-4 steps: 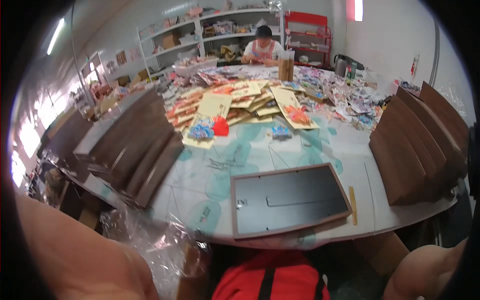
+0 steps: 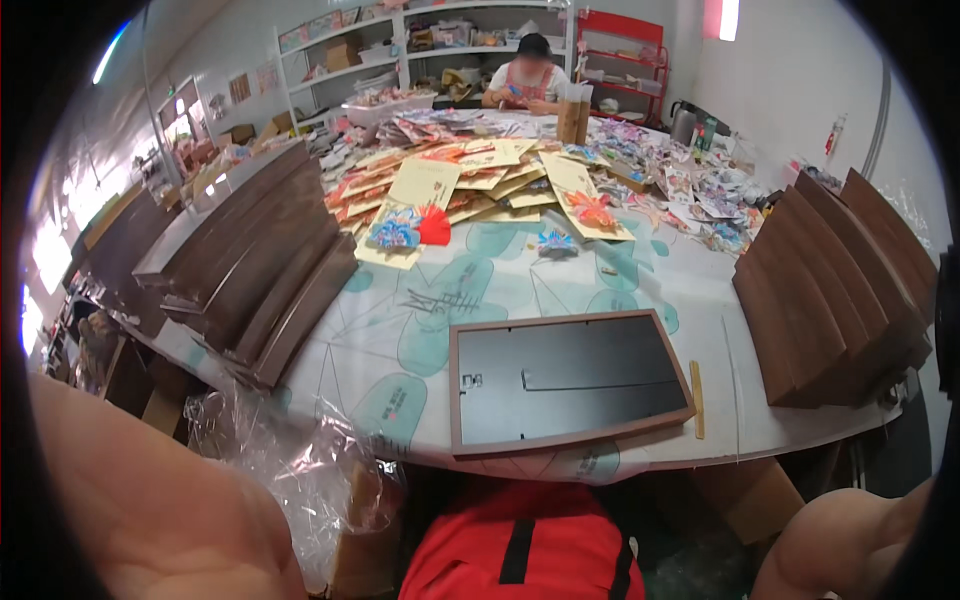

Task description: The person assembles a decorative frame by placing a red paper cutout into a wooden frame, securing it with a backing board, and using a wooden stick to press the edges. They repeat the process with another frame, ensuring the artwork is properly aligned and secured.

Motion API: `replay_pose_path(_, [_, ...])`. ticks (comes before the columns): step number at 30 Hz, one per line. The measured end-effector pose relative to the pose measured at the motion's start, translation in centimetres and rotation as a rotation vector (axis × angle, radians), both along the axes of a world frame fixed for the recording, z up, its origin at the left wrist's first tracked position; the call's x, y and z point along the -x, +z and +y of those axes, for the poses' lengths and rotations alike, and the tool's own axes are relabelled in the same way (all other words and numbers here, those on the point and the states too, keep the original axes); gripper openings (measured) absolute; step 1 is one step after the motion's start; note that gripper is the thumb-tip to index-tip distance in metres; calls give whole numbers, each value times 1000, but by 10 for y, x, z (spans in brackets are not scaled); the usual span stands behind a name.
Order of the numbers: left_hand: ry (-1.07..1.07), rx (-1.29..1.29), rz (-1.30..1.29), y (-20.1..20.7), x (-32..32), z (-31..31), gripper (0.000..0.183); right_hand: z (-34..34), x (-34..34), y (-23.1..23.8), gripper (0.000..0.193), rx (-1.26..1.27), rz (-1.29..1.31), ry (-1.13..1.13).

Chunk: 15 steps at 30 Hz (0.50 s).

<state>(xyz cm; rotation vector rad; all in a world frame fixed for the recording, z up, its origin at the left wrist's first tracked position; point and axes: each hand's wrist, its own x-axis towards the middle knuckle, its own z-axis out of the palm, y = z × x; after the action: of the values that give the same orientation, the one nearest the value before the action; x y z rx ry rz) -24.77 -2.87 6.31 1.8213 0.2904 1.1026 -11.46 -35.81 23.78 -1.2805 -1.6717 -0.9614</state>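
Large in the lower left corner is my left hand, seen close up around the wrist, its fingers out of sight. At the lower right edge, part of my right hand shows, with its fingers hidden too. Neither touches anything that I can see. Between them on the table lies a brown picture frame, face down, its black backing up with a folded stand strip and a small metal hanger. Just right of it is a thin yellowish strip, like a ruler. Clear crumpled plastic wrap hangs beside my left hand.
Stacks of brown frames stand left and right on the patterned tablecloth. Farther back lie piled cream cards, a blue paper flower and many cutouts. A co-worker sits opposite, before white shelves.
The whole view has tilted slightly, so the table and its things sit a little higher in the picture. The picture is sharper now. Nothing on the table has visibly moved.
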Motion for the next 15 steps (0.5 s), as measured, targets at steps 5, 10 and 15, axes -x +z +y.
replay_pose_path(5, [-186, -623, -151, 130, 14, -9, 35, -5, 4, 2, 39, -3, -15, 0])
replay_pose_path(10, [-316, -859, -219, 180, 15, -36, 36, -4, 8, 0, 40, -9, -19, 22])
replay_pose_path(15, [-317, -892, -266, 189, 14, -40, 37, -3, 9, 3, 41, -23, -15, 41])
